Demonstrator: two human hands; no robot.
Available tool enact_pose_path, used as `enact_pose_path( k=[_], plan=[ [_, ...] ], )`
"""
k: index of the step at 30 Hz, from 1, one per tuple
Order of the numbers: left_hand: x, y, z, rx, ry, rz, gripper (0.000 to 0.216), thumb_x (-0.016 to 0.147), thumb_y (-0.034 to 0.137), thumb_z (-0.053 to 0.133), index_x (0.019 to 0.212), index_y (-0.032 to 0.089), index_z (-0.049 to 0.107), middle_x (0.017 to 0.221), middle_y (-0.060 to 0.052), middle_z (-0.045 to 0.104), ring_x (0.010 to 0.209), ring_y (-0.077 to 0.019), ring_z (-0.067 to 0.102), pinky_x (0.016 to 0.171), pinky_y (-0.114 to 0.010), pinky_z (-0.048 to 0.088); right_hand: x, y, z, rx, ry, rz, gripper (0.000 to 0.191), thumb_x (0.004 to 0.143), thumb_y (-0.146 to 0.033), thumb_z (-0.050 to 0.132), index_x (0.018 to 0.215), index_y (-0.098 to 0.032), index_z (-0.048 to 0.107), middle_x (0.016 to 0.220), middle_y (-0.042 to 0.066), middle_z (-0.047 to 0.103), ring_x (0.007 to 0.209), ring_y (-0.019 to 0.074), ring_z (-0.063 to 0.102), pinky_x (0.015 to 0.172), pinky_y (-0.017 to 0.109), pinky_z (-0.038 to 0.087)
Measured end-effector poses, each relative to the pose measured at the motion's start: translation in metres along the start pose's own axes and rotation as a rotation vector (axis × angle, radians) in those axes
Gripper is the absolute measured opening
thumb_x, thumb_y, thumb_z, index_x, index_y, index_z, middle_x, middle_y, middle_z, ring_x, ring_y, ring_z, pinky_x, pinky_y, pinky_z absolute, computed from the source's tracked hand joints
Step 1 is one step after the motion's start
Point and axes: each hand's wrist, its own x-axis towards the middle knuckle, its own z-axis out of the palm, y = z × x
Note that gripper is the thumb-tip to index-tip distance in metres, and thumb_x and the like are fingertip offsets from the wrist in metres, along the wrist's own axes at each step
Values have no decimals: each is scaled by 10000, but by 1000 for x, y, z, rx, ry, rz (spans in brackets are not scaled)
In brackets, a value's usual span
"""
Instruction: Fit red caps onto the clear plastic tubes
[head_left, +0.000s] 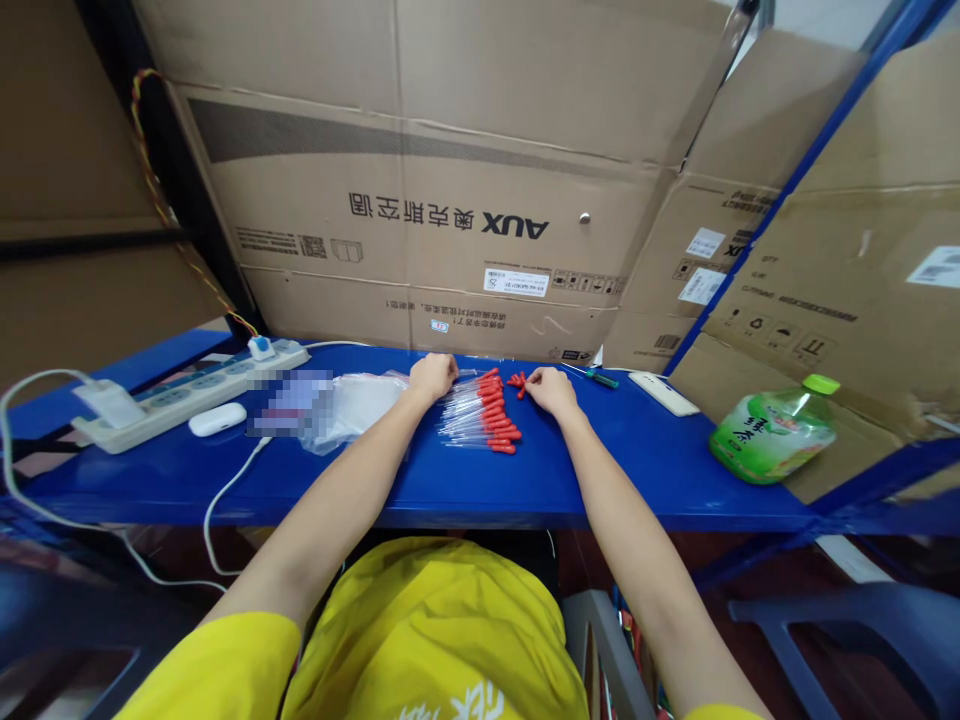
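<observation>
A row of several clear tubes with red caps (484, 415) lies on the blue shelf top (465, 480) in front of me. My left hand (433, 376) rests curled at the far left end of the row, fingers closed on the tube ends. My right hand (550, 388) sits to the right of the row, its fingertips pinched at a few loose red caps (517, 381). What the fingers of either hand enclose is too small to see.
Clear plastic bags (352, 405) lie left of the tubes, with a white earbud case (217, 419) and a power strip (184, 395) further left. A small screwdriver (601, 378), a white remote (663, 393) and a green bottle (774, 431) lie right. Cardboard boxes (450, 230) wall the back.
</observation>
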Motion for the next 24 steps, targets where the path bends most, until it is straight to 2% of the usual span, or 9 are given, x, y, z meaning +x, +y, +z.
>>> enact_pose_path(
  k=[7,11,15,19,24],
  plan=[
    [-2,1,-4,-93,121,37,261,1010,260,490,1156,234,704,1056,-83,793,1040,-245,727,904,-315,535,1,0,1,27,10,-25,115,883,-252,682,951,-252,774,1052,66,797,1037,232,733,873,288,511],
    [-1,6,-2,-219,98,247,296,1028,202,420,1210,229,652,1064,-56,788,1066,-226,719,939,-317,515,2,-2,-1,135,107,-123,139,924,-264,642,1028,-234,728,1001,53,793,971,205,727,866,276,505],
    [-6,19,0,-316,90,429,275,1067,264,361,1217,196,581,1115,-104,748,1041,-227,704,918,-331,512,-1,-12,-5,287,196,-291,181,926,-289,623,1069,-207,699,970,49,778,802,178,695,817,269,516],
    [-15,34,-4,-355,101,439,292,1093,334,316,1227,183,527,1079,-124,728,984,-247,705,863,-343,507,-10,-25,-9,432,226,-465,204,910,-315,633,1034,-174,709,931,60,767,790,178,676,805,268,524],
    [-24,41,-13,-362,104,506,341,1109,451,310,1201,245,567,1111,-75,743,1021,-239,714,850,-313,494,-21,-35,-11,501,242,-519,245,924,-373,625,1036,-183,731,961,69,769,845,192,690,781,274,537]
  ],
)
